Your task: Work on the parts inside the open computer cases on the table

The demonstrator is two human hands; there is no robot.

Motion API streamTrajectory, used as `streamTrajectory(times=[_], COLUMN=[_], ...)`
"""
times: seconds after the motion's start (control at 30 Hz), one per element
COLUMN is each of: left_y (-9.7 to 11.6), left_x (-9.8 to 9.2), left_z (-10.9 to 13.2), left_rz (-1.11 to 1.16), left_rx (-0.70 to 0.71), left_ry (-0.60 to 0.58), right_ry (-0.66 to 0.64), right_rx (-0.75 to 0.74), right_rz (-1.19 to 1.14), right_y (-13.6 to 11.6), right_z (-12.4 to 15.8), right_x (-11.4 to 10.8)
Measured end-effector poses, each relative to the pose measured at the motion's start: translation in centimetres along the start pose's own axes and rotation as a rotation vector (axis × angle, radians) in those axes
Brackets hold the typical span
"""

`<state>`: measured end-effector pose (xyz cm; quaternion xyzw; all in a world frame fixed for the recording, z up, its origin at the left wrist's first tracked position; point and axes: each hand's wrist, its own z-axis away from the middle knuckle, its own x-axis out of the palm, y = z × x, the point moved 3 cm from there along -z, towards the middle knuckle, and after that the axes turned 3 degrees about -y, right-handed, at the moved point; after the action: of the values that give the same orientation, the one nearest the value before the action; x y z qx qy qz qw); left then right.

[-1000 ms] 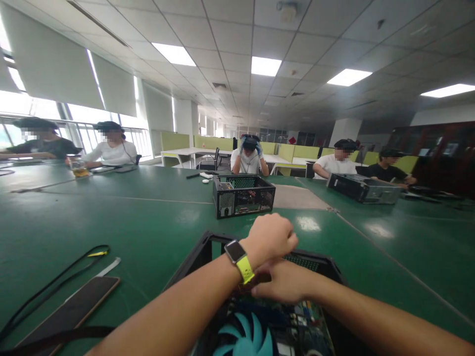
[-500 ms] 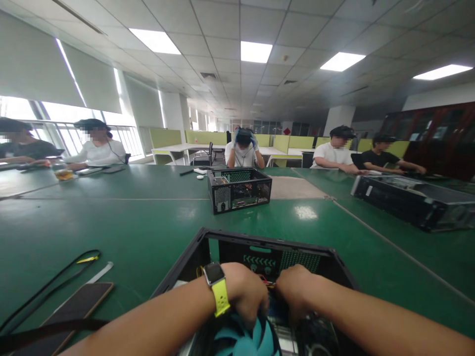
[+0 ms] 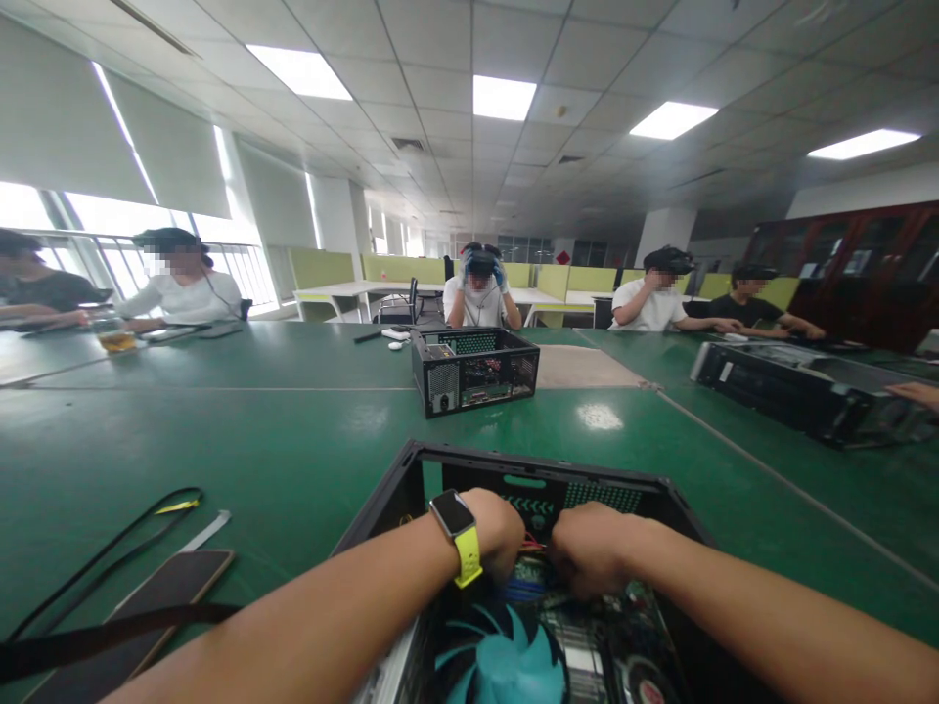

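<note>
In front of me lies an open black computer case (image 3: 539,462). Both of my hands reach down into it. My left hand (image 3: 500,533), below a watch with a yellow strap (image 3: 467,555), is curled with its fingertips pointing down and out of sight. Close by on the right, my right hand (image 3: 591,543) is also bent closed, its fingertips hidden behind the knuckles. Red and yellow wires (image 3: 537,546) show between the hands, above blue slots (image 3: 524,590). A turquoise fan (image 3: 510,660) sits nearer to me. Beside it is a component with a small round red-centred hub (image 3: 649,690).
Another open computer case (image 3: 480,376) stands farther across the green table (image 3: 293,440), and a third case (image 3: 778,386) lies at right. A dark flat slab (image 3: 172,587) and a black cable (image 3: 95,550) are at left. Several people sit around the table.
My left hand has shifted up and away from the fan, uncovering more of it and the blue slots. My right hand has moved slightly; both stay inside the case.
</note>
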<state>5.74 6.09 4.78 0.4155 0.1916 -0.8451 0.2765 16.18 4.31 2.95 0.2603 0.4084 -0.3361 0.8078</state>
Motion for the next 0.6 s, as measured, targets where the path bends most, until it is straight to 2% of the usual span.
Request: streamTrajectory(times=[0.03, 0.1, 0.17, 0.27, 0.37, 0.5, 0.6], left_y=[0.1, 0.4, 0.6, 0.3, -0.3, -0.5, -0.1], left_x=[-0.1, 0.2, 0.2, 0.6, 1.4, 1.9, 1.5], left_z=[-0.1, -0.3, -0.6, -1.2, -1.7, -2.3, -2.2], left_rz=[-0.027, -0.062, -0.055, 0.121, 0.357, 0.373, 0.293], left_rx=[-0.009, 0.017, 0.078, 0.078, 0.076, 0.078, 0.115], left_ry=[0.006, -0.121, -0.172, -0.274, -0.407, -0.384, -0.315], right_ry=[0.012, 0.047, 0.100, 0.144, 0.076, -0.028, 0.023], right_rx=[0.023, 0.040, 0.023, -0.008, 0.004, 0.045, 0.044], right_rz=[-0.020, -0.079, -0.142, -0.259, -0.415, -0.520, -0.628], right_y=[0.4, 1.1, 1.6, 1.9, 1.9, 1.8, 2.1], right_z=[0.1, 0.3, 0.3, 0.2, 0.1, 0.1, -0.1], right_x=[-0.1, -0.1, 0.0, 0.3, 0.5, 0.5, 0.4])
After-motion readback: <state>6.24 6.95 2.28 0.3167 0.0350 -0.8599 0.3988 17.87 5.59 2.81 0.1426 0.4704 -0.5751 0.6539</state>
